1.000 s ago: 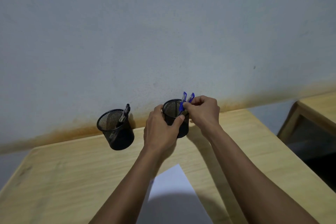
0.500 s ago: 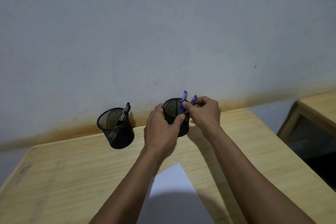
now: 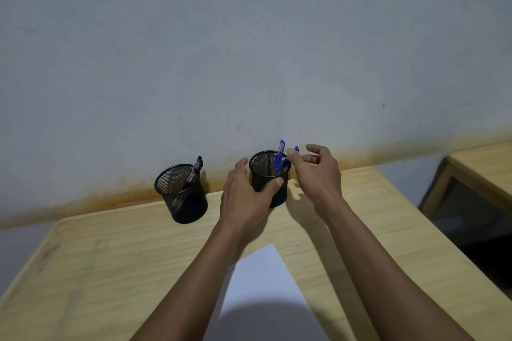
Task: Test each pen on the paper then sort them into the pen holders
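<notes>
The left hand (image 3: 249, 194) gripped the right pen holder (image 3: 270, 178), which held the blue pens (image 3: 279, 159). The right hand (image 3: 318, 171) hovered just beside them, fingers loosely spread, holding nothing.

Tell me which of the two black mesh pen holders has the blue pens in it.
The right-hand black mesh pen holder, gripped by the left hand, holds the blue pens; the left-hand black mesh pen holder holds black pens.

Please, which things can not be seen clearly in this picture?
- Paper, head view: near part cut off by the bottom edge and under a dark shadow; pen marks cannot be told.
- Right holder: left hand covers its front.
- Black pens in left holder: too small to count.
</notes>
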`<state>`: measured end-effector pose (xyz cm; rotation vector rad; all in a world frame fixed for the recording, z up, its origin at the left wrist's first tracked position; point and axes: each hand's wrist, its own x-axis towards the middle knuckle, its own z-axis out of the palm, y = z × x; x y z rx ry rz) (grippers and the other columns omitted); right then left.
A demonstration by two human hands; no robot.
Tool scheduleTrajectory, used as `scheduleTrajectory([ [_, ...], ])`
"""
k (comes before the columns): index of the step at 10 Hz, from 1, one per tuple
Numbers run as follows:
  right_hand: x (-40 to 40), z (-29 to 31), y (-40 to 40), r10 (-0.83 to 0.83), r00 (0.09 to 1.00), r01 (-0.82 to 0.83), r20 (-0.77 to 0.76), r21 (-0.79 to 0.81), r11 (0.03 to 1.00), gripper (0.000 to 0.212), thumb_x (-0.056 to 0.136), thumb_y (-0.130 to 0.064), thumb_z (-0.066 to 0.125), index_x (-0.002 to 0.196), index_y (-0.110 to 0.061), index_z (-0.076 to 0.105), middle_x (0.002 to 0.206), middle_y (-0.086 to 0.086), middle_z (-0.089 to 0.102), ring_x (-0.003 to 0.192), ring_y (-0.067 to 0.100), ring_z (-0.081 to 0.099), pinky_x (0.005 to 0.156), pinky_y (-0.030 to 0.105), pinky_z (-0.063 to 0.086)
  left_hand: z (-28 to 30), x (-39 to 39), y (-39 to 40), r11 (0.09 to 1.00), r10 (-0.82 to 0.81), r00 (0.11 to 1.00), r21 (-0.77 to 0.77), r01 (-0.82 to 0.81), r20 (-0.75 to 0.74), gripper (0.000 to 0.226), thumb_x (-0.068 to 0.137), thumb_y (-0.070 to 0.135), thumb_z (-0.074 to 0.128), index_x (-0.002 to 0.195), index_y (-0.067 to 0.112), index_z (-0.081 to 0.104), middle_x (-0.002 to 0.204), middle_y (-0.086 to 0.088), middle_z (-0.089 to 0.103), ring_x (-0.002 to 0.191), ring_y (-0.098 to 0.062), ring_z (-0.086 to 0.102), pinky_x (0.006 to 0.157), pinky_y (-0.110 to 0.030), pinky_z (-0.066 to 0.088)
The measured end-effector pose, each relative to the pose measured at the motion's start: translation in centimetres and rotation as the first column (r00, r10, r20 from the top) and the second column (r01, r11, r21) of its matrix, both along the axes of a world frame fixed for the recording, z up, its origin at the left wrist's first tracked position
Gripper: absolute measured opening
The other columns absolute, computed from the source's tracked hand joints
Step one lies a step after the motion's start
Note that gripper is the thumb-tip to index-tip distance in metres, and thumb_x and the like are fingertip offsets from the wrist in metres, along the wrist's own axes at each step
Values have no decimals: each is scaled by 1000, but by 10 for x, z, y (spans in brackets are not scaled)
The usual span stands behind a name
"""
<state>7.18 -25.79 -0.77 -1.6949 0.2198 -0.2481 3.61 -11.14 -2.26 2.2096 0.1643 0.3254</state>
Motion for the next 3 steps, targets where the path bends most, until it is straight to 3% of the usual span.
scheduleTrajectory([
  [1,-16,1,-3,-3,1000,3,5,-6,1000,73,88,-50,73,149,-30,41,139,-5,53,119,18,58,101,41,51,3,-6,3,999,-6,999,-32,7,32,88,77,57,72,149,26,31,144,-1,47,129,-17,49,103,-40,45],
  [2,-45,-12,-10,14,999,-13,33,-7,1000,82,88,-53,73,155,-37,29,149,-8,44,122,13,55,105,44,50,2,-21,18,999,-22,997,-40,25,69,77,79,51,74,144,27,40,135,4,54,121,-9,54,84,-10,44],
  [3,-90,-31,-17,22,999,-24,39,38,999,74,88,-41,76,150,-42,34,143,-14,48,118,5,59,96,45,57,2,-52,36,991,-6,996,-130,17,84,62,80,44,76,135,31,51,120,12,61,109,-1,59,73,-2,44],
])
